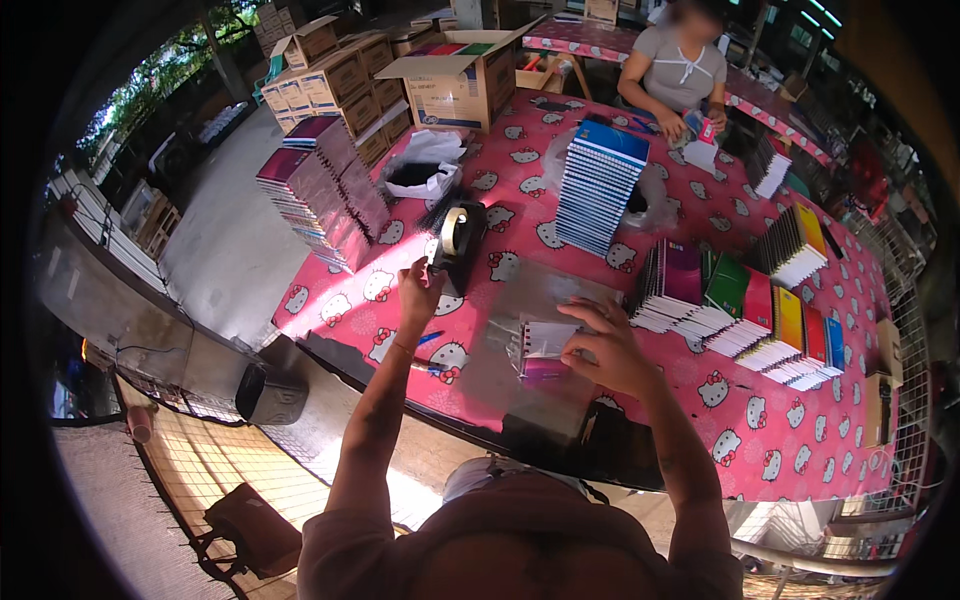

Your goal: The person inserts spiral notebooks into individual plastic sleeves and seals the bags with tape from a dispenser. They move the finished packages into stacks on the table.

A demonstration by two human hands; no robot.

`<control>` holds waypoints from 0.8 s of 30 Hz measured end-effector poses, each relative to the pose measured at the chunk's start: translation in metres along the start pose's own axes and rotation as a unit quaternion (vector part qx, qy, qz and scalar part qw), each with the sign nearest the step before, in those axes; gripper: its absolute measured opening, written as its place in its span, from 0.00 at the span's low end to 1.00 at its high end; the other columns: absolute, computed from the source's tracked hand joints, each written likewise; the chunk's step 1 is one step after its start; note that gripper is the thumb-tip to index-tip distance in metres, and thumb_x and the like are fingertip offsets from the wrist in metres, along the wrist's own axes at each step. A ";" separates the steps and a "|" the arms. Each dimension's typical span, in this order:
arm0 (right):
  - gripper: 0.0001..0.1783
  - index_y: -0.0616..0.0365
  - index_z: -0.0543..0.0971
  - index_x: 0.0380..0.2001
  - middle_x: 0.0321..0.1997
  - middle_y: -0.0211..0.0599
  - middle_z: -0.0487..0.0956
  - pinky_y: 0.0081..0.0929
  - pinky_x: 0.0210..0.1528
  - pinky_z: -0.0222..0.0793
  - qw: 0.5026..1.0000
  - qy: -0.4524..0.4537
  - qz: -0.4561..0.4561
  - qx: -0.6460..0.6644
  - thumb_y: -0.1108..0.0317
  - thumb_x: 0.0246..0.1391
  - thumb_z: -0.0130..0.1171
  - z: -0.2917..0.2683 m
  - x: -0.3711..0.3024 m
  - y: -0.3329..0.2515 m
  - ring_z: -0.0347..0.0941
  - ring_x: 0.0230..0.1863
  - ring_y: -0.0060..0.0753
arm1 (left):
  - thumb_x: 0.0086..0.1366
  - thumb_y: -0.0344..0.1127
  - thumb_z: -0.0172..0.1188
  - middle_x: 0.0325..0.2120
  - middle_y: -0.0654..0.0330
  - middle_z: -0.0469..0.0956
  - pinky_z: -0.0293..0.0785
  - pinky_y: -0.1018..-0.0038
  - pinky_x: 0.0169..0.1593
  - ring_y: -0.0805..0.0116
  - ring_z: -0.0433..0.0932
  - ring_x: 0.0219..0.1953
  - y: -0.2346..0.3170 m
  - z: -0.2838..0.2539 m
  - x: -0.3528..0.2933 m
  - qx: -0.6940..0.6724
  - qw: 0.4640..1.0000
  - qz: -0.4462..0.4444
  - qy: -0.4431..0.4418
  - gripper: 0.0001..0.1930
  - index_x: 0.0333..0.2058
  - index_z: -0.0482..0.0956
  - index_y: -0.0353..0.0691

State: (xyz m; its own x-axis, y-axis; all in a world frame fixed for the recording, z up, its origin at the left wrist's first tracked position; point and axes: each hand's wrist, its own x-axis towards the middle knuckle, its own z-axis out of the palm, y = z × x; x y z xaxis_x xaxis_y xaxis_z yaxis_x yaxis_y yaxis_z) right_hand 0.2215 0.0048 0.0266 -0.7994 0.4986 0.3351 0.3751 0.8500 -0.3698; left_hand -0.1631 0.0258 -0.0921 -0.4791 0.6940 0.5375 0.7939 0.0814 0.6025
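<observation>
My left hand (420,290) reaches to the front end of a black tape dispenser (462,262) carrying a roll of clear, yellowish tape (453,230). Its thumb and fingertips are pinched at the dispenser's edge; a strip between them is too fine to make out. My right hand (612,350) rests with fingers apart on the right side of a small spiral notebook (546,342), which shows white and purple parts and seems to lie in clear plastic. Beneath the notebook is a greyish sheet (505,310) on the pink patterned tablecloth (715,390).
Tall notebook stacks stand at left (318,195) and centre (602,185); coloured notebook rows (740,300) line the right. Pens (428,362) lie near the front edge. An open carton (455,95) and crumpled plastic (428,165) are farther back. Across the table, a person (680,65) handles packets.
</observation>
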 end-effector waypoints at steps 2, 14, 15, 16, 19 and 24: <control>0.15 0.47 0.80 0.43 0.67 0.35 0.69 0.62 0.72 0.41 0.995 0.051 0.058 0.064 0.56 0.54 0.66 -0.003 -0.001 -0.005 0.62 0.69 0.43 | 0.57 0.39 0.71 0.28 0.62 0.81 0.71 0.77 0.34 0.72 0.75 0.27 -0.008 -0.002 0.036 -0.313 0.851 -0.320 -0.275 0.19 0.45 0.81 0.38; 0.19 0.48 0.82 0.45 0.42 0.28 0.81 0.43 0.59 0.57 0.988 0.106 0.071 -0.089 0.55 0.49 0.67 0.025 0.031 -0.044 0.74 0.50 0.36 | 0.64 0.33 0.61 0.31 0.64 0.83 0.79 0.71 0.33 0.69 0.83 0.31 -0.023 -0.006 0.017 0.211 0.951 -0.088 -0.209 0.04 0.36 0.82 0.42; 0.20 0.48 0.82 0.45 0.40 0.27 0.81 0.43 0.58 0.57 0.984 0.111 0.087 -0.111 0.54 0.49 0.67 0.023 0.027 -0.042 0.74 0.50 0.36 | 0.64 0.27 0.62 0.32 0.63 0.83 0.79 0.74 0.38 0.71 0.83 0.35 0.010 -0.020 0.022 0.159 0.948 -0.096 -0.258 0.04 0.38 0.82 0.38; 0.21 0.48 0.83 0.45 0.40 0.28 0.82 0.42 0.58 0.57 0.984 0.099 0.093 -0.112 0.53 0.48 0.67 0.023 0.031 -0.044 0.74 0.50 0.36 | 0.64 0.26 0.62 0.32 0.63 0.83 0.78 0.74 0.39 0.72 0.82 0.36 0.020 -0.031 0.017 -0.005 0.955 -0.061 -0.292 0.05 0.39 0.81 0.38; 0.22 0.47 0.84 0.44 0.38 0.30 0.83 0.41 0.57 0.57 0.984 0.075 0.113 -0.114 0.50 0.46 0.68 0.030 0.032 -0.048 0.76 0.48 0.36 | 0.65 0.24 0.61 0.32 0.64 0.82 0.77 0.74 0.44 0.75 0.80 0.37 0.058 -0.041 -0.020 -0.402 0.826 0.008 -0.394 0.08 0.42 0.80 0.37; 0.25 0.46 0.83 0.45 0.37 0.30 0.83 0.42 0.56 0.57 0.992 0.051 0.106 -0.053 0.48 0.44 0.69 0.034 0.044 -0.046 0.76 0.45 0.36 | 0.63 0.25 0.64 0.42 0.60 0.78 0.73 0.71 0.51 0.70 0.77 0.47 0.119 -0.033 -0.018 -0.410 0.754 0.126 -0.498 0.15 0.48 0.80 0.40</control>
State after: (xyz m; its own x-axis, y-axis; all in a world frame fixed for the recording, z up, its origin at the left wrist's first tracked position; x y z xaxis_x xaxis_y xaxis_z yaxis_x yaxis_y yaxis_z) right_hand 0.1538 -0.0181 0.0290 -0.6474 0.6785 0.3471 0.5813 0.7341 -0.3508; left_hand -0.0726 -0.0008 -0.0105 0.4909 0.8397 0.2322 0.1198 -0.3291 0.9367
